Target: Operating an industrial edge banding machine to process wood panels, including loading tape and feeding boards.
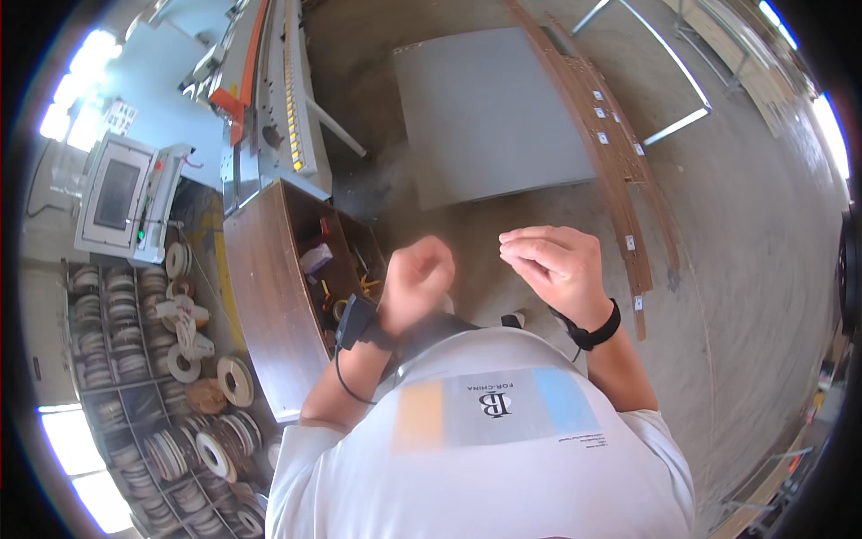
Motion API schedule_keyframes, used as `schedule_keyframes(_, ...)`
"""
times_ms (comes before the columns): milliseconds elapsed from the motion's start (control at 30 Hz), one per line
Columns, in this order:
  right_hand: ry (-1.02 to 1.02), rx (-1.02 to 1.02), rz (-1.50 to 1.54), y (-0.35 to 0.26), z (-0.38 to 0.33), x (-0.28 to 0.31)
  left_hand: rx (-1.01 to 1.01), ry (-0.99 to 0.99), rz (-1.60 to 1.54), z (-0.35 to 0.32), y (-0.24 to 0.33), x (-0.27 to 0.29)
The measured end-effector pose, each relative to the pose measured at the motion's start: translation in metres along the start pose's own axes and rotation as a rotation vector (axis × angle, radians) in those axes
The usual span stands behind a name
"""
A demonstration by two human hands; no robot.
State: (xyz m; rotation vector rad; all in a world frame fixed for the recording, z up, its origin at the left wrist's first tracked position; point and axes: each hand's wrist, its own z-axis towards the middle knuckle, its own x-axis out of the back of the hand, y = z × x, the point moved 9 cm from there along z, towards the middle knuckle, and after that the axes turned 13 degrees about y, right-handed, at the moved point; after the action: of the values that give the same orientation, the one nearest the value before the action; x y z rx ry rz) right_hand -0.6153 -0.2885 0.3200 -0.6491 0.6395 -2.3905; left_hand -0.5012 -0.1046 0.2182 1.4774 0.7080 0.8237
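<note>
My left hand [418, 275] is raised in front of my body, fingers curled in and slightly blurred, with no object showing in it. Across a gap to its right, my right hand [558, 262] is held with its fingers pressed together and the thumb close beneath them. Nothing shows between those fingertips. A black device [355, 322] with a cable is strapped to my left wrist, and a black band [600, 331] circles the right one. Nearest to my left hand stands a brown wooden cabinet [269, 269] with small tools and a box on its open shelves.
Beyond my hands a large grey panel [494, 117] lies on the floor. Long brown strips [620, 198] with white labels run alongside it. To the left are a long machine [269, 117], a control panel [121, 193] and a rack [99, 395] of edge-band rolls. A metal frame [678, 126] stands far right.
</note>
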Motion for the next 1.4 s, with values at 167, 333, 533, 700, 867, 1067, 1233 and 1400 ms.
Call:
schedule_keyframes(167, 0.000, -0.161, 0.196, 0.025, 0.035, -0.061, 0.027, 0.096, -0.055, 0.038, 0.002, 0.036)
schedule_keyframes(333, -0.055, -0.118, 0.176, 0.028, 0.079, -0.137, -0.069, 0.115, -0.190, 0.079, 0.028, 0.092)
schedule_keyframes(533, -0.113, 0.115, 0.004, 0.024, 0.123, -0.225, -0.309, 0.085, 0.099, 0.130, 0.051, 0.165)
schedule_keyframes(700, -0.182, 0.185, -0.074, 0.028, 0.149, -0.275, -0.486, 0.093, 0.201, 0.165, 0.063, 0.209)
schedule_keyframes(867, -0.217, 0.225, -0.031, 0.045, 0.172, -0.307, -0.565, 0.125, 0.311, 0.192, 0.063, 0.229)
schedule_keyframes(1067, -0.372, 0.252, -0.028, 0.081, 0.183, -0.329, -0.686, 0.140, 0.631, 0.218, 0.063, 0.217)
schedule_keyframes(1233, -0.398, 0.279, -0.055, 0.120, 0.185, -0.317, -0.569, 0.087, 0.587, 0.255, 0.052, 0.184)
schedule_keyframes(1400, -0.374, 0.230, -0.087, 0.168, 0.192, -0.276, -0.395, 0.011, 0.471, 0.305, 0.033, 0.136)
